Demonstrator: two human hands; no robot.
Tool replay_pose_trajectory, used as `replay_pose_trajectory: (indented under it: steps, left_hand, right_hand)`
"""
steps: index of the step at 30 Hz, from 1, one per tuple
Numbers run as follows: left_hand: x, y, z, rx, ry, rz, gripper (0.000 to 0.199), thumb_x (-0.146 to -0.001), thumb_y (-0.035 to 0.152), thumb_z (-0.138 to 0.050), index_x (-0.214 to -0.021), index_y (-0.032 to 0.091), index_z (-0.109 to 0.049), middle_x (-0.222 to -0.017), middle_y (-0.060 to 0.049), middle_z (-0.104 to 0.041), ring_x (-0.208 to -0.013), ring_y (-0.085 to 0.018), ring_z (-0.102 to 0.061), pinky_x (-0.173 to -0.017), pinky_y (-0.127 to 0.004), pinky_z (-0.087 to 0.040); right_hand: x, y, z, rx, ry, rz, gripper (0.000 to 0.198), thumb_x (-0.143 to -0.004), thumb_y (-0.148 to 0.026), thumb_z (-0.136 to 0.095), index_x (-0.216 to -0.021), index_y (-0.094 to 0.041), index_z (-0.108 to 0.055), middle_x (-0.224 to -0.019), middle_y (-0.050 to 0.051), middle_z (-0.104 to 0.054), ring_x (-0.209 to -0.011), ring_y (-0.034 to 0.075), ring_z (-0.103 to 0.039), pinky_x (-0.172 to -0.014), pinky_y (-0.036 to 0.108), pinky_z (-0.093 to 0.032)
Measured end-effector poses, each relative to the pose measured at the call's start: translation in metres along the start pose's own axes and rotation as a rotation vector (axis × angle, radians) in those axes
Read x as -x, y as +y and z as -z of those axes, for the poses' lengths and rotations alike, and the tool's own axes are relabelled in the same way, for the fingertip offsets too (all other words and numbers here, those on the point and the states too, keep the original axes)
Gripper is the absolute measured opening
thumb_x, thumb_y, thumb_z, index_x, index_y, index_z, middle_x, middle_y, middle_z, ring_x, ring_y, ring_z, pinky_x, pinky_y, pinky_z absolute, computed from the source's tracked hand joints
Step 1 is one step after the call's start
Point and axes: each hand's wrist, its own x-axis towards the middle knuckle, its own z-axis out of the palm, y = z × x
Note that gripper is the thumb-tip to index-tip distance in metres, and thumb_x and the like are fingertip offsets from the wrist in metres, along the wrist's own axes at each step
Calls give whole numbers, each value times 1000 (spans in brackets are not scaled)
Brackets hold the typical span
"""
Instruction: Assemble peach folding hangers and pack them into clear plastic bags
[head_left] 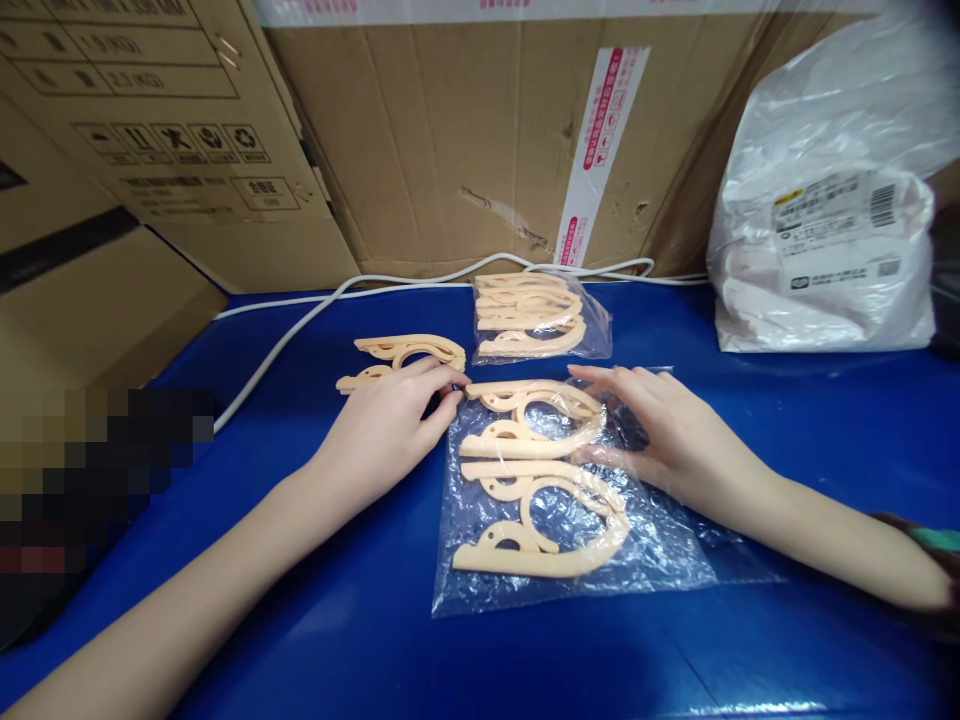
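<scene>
A clear plastic bag (660, 560) lies flat on the blue table, with two beige folding hangers inside, an upper hanger (532, 447) and a lower hanger (517, 565). My left hand (409, 405) pinches the bag's upper left corner, close to the upper hanger's tip. My right hand (652, 420) spans the curved end of the upper hanger, index finger above it and thumb below. Whether those fingers are inside the bag or on its surface is hard to see. Partly hidden behind my left hand is a loose beige folding hanger (405, 345).
Further back sits another clear bag of beige hangers (532, 320). A white cable (300, 318) runs along the table's rear. Cardboard boxes (450, 130) stand behind and at left. At the back right is a white plastic parcel bag (825, 250) with a label.
</scene>
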Motion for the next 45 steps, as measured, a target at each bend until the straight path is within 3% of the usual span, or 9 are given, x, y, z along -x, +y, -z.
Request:
replay_pose_trajectory:
  steps: [3, 8, 12, 16, 20, 24, 28, 35, 45]
  left_hand:
    - [-1, -3, -1, 63, -1, -6, 31, -97, 26, -38, -109, 19, -65, -110, -5, -69, -100, -24, -65, -84, -35, -48]
    - [-2, -5, -1, 109, -39, -10, 32, -98, 24, -33, -104, 18, -63, -92, -3, -69, -89, -21, -65, -77, -33, -47]
    - [-2, -3, -1, 68, -31, -40, 32, -99, 24, -32, -106, 18, -63, -102, -5, -69, -94, -22, -65, -80, -33, -47]
    - [2, 3, 3, -62, 52, -42, 34, -99, 27, -34, -119, 21, -60, -121, -5, -66, -104, -25, -64, -79, -34, -50]
    - [2, -1, 18, -146, 181, -35, 34, -97, 35, -40, -120, 22, -61, -118, -7, -65, -107, -26, -61, -87, -37, -50]
    - [-1, -29, 32, -166, 104, -127, 58, -93, 50, -49, -139, 14, -47, -145, -13, -45, -136, -30, -40, -114, -44, -31]
    - [-5, -65, 33, -123, -25, -40, 91, -79, 69, -59, -150, 20, -33, -157, -13, -30, -143, -35, -29, -118, -50, -23]
    - [-10, -81, 28, 69, -152, 71, 85, -76, 66, -62, -146, 23, -40, -147, -10, -47, -133, -33, -46, -113, -49, -34]
    - [-12, -78, 34, 135, -94, 100, 84, -69, 65, -70, -137, 19, -49, -137, -11, -54, -123, -32, -52, -109, -46, -38]
  right_hand:
    - [0, -1, 0, 30, 5, 15, 62, -91, -57, -53, -139, -18, -43, -118, 12, -66, -97, 27, -60, -80, 42, -45]
    - [0, -4, -1, 88, 17, 12, 65, -90, -59, -51, -138, -17, -43, -113, 10, -67, -90, 27, -58, -77, 41, -41]
    - [-1, -5, -2, 108, 25, 9, 65, -91, -60, -49, -138, -16, -43, -110, 10, -67, -90, 27, -57, -76, 41, -39]
    - [0, -4, -2, 114, 43, 23, 65, -92, -60, -48, -140, -17, -41, -110, 10, -68, -88, 26, -58, -75, 40, -40]
    - [4, -1, 2, 88, 32, 29, 67, -92, -58, -50, -145, -19, -36, -116, 10, -67, -92, 26, -59, -76, 40, -41]
    - [6, 2, 6, 70, 28, 9, 60, -94, -50, -51, -144, -21, -36, -115, 10, -67, -92, 26, -61, -75, 39, -42]
    - [5, 3, 5, 32, 43, 2, 56, -94, -45, -52, -143, -22, -38, -111, 8, -68, -89, 25, -62, -75, 39, -42]
    - [5, 4, 2, -51, 34, -22, 50, -96, -41, -52, -141, -25, -38, -114, 6, -68, -94, 23, -62, -79, 38, -42]
    - [8, 14, 8, -26, 28, -57, 48, -96, -24, -46, -143, -27, -37, -111, 6, -69, -98, 26, -64, -80, 42, -44]
